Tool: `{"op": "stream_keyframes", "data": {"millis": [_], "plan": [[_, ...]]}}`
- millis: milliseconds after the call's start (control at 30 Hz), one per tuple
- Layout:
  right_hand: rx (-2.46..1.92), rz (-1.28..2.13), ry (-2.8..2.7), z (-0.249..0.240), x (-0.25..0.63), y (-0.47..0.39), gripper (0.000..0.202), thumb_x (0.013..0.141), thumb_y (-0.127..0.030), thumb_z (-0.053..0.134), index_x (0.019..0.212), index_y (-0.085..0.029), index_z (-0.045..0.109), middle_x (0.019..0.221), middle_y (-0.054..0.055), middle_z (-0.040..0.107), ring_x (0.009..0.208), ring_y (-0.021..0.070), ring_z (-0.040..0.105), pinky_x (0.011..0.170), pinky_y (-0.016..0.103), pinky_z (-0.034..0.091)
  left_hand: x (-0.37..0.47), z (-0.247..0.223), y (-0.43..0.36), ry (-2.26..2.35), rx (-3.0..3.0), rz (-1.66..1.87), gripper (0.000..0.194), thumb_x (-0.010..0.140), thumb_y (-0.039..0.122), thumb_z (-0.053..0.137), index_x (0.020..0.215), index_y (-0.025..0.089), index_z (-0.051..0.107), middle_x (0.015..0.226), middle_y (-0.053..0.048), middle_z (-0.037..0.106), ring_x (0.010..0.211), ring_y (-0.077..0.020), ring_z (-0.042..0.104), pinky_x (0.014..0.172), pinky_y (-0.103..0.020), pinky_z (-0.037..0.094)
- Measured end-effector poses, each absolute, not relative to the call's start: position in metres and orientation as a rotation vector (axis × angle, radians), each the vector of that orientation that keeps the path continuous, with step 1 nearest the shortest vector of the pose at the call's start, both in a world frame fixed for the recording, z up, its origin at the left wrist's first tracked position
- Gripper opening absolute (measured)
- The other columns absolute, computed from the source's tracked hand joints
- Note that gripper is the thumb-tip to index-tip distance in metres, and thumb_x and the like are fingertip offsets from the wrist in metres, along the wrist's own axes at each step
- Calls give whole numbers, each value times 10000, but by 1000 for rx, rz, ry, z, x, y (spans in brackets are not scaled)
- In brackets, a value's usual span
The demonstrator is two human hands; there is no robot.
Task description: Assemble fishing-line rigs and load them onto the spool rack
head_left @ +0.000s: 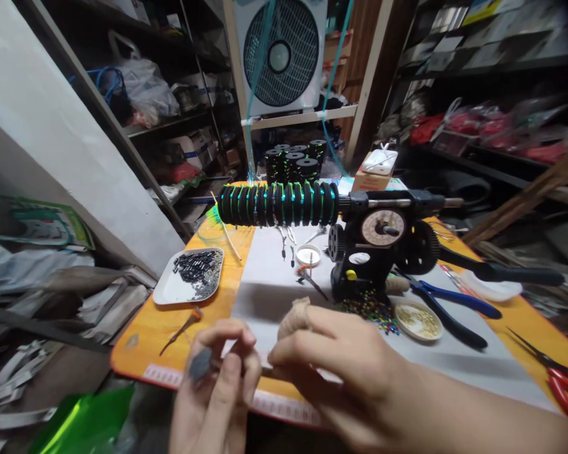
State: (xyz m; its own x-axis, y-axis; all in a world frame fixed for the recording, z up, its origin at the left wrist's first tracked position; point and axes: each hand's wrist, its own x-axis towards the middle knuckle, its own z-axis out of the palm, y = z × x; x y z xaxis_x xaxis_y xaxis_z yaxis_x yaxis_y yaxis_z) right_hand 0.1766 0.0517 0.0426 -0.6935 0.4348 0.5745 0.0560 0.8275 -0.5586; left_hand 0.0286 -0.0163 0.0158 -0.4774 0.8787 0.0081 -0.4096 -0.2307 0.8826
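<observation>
Low in front of me, my left hand [224, 384] is closed, its thumb pressed against curled fingers. A dark grey wrap or pad [200, 366] shows at one of its fingers. Close to its right, my right hand [345, 366] pinches thumb and finger together, with a beige wrap [296, 318] around one finger. Whatever lies in either pinch is too small or blurred to make out. Beyond the hands stands a black geared device [372, 252]. Its horizontal shaft carries a row of black ringed spools [279, 205] with green line and small blue pieces; small dark parts hang below.
A white tray [163, 291] of black and grey small parts sits left. To the right are loose coloured beads [372, 309], a dish of gold bits [419, 320], blue-handled pliers [459, 297] and red-handled scissors [561, 384]. Stacked black spools [296, 161] and a fan [280, 57] stand behind.
</observation>
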Motion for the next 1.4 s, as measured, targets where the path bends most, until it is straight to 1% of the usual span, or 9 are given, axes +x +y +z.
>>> {"op": "stream_keyframes", "data": {"millis": [133,233,300,367,467,600,800,1100,1400], "plan": [[-487,790,-2123,45,172,57,121,919,-86,564,852,-111,662,770,47,602,711,121,541,640,221,439,30,-6,-15,1165,448,1683,209,749,379,801,860,207,761,953,-53,702,789,-164,658,690,-233,566],[-531,801,-2116,42,170,61,125,911,-104,589,828,-120,681,776,47,608,723,128,553,665,238,454,32,-23,-19,1314,379,1645,242,744,374,821,909,214,747,935,-49,707,988,-202,659,753,-208,555],[-559,811,-2124,39,170,62,119,902,-117,610,834,-121,708,773,45,600,735,138,554,671,252,457,32,-27,-21,1344,429,1620,290,739,424,817,900,199,729,846,-42,699,933,-187,661,740,-196,538],[-584,844,-2116,37,171,64,123,902,-136,630,836,-127,733,765,40,593,730,138,553,663,254,455,34,-26,-20,1309,525,1587,330,747,485,790,805,177,688,680,-14,637,705,-146,630,625,-197,513],[-595,918,-2066,36,171,65,112,895,-167,672,827,-135,755,757,30,591,713,124,557,648,240,452,36,-18,-18,1222,615,1516,394,760,548,751,752,173,632,505,56,453,465,-85,450,460,-187,388],[-583,950,-2036,37,171,64,100,885,-166,687,823,-130,758,743,24,599,701,115,557,637,231,444,38,-14,-20,1343,720,1451,402,819,574,673,845,173,667,532,65,374,467,-94,371,448,-202,324],[-589,875,-2053,42,171,58,104,823,-50,643,794,-126,707,746,17,584,723,124,551,646,242,438,40,-15,-24,1545,920,1644,243,785,412,766,894,195,742,685,-53,616,703,-213,561,623,-252,445],[-552,903,-2002,43,173,61,102,892,-114,642,826,-150,711,752,16,619,714,117,555,658,244,441,44,3,-18,1029,460,1650,367,804,423,759,738,214,465,511,108,381,421,-38,259,417,-134,276],[-634,1046,-1937,51,174,60,110,888,-143,668,791,-152,722,720,-6,622,685,101,538,618,224,417,39,5,-19,916,490,1459,339,841,477,706,814,222,485,515,130,289,439,-35,113,407,-127,174]]}}
